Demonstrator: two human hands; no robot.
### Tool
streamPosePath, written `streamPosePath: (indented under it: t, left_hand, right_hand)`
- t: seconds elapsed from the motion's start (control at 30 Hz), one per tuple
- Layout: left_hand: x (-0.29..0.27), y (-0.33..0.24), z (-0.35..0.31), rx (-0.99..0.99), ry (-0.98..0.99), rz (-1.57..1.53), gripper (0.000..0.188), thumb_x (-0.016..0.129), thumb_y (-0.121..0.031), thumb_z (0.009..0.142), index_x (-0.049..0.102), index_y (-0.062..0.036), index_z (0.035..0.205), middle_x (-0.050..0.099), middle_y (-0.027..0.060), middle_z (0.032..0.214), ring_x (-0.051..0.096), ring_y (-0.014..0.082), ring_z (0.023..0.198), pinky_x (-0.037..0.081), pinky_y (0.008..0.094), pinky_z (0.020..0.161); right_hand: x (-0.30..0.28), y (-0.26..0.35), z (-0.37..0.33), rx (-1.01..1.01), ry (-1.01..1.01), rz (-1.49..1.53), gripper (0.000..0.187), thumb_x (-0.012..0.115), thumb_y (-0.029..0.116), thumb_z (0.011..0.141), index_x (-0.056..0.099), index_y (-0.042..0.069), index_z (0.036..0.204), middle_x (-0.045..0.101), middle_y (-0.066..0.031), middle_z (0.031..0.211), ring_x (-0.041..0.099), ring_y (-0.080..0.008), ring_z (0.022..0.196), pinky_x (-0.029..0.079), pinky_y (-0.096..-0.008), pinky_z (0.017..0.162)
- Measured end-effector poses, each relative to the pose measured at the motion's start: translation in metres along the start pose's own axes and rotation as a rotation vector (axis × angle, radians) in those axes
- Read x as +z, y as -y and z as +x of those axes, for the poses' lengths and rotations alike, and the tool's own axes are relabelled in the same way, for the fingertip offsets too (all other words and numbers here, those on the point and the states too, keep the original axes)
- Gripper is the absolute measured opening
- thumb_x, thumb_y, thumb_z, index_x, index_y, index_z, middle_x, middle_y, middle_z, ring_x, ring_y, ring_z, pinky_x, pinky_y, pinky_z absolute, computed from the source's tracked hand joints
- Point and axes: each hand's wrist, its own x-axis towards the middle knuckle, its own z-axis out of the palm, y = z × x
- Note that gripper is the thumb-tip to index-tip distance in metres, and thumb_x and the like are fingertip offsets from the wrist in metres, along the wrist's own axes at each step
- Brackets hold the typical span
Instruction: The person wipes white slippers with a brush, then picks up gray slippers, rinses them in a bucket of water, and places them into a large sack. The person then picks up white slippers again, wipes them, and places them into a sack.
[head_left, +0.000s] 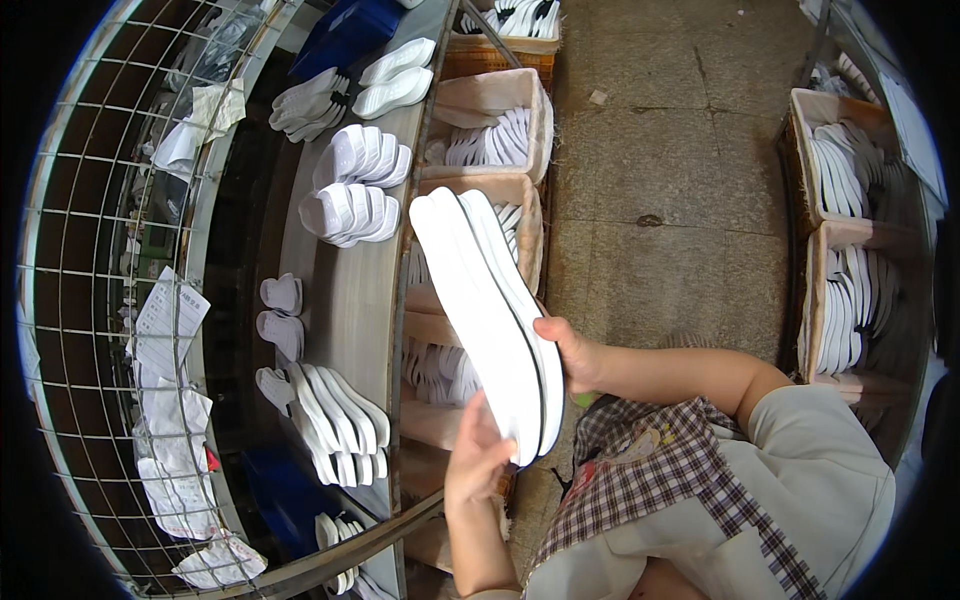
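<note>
A pair of long white shoe soles [468, 285], lying face to face or side by side, is held up in front of me at a slant. My left hand [476, 452] grips them at the near end, its thumb on the pale upper face. Around the right edge of the same end closes my right hand [572, 352], the thumb resting on the rim. A thin dark gap runs between the two soles. Just left of them, stacked white soles [340, 410] stand on a grey shelf [345, 300]. The undersides of the held soles are hidden.
Cloth-lined crates [535, 120] full of soles line the shelf's right side; more crates [812, 235] stand at the far right. Wire mesh [90, 300] with papers [170, 320] borders the left. A blue bin [345, 35] sits at the shelf's far end. Stone floor [660, 170] lies between.
</note>
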Motion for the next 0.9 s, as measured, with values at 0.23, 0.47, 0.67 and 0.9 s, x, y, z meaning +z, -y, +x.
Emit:
streamPosePath:
  t: [0.23,0.47,0.67,0.9]
  left_hand:
    - [-0.005,0.0,0.093,0.245,-0.116,0.151,0.046,0.058,-0.016,0.089,0.04,0.0004,0.128,0.054,0.0102,0.117,0.053,0.0178,0.108,0.043,0.0318,0.093]
    - [0.014,0.011,0.12,0.251,-0.183,0.2,0.032,0.056,-0.004,0.088,0.048,0.0009,0.118,0.059,0.007,0.106,0.06,0.0135,0.093,0.051,0.0267,0.078]
    - [0.007,0.009,0.115,0.315,-0.036,-0.014,0.038,0.052,-0.01,0.092,0.041,0.0038,0.125,0.06,0.0114,0.107,0.061,0.0159,0.09,0.052,0.0267,0.076]
    - [0.004,0.026,0.106,-0.062,-0.077,-0.191,0.034,0.052,-0.014,0.092,0.047,0.0076,0.118,0.062,0.0149,0.102,0.064,0.0205,0.086,0.053,0.0304,0.074]
  right_hand:
    - [0.008,0.006,-0.024,-0.105,-0.103,-0.248,0.087,0.052,0.038,0.082,0.001,0.008,0.146,0.024,-0.0144,0.143,0.025,-0.0247,0.133,0.023,-0.0397,0.109]
    - [0.005,0.012,-0.043,-0.182,-0.085,-0.652,0.099,0.057,0.035,0.081,-0.01,-0.003,0.142,0.005,-0.0236,0.148,0.004,-0.0333,0.139,0.011,-0.0437,0.112]
    - [0.019,0.018,-0.033,-0.083,-0.243,-0.336,0.079,0.049,0.031,0.087,0.003,0.006,0.146,0.018,-0.0203,0.146,0.02,-0.0317,0.135,0.021,-0.0443,0.109]
    - [0.008,0.029,-0.026,0.357,-0.405,0.065,0.083,0.031,0.07,0.083,0.029,0.01,0.141,0.031,-0.0171,0.142,0.031,-0.0367,0.128,0.024,-0.0641,0.098]
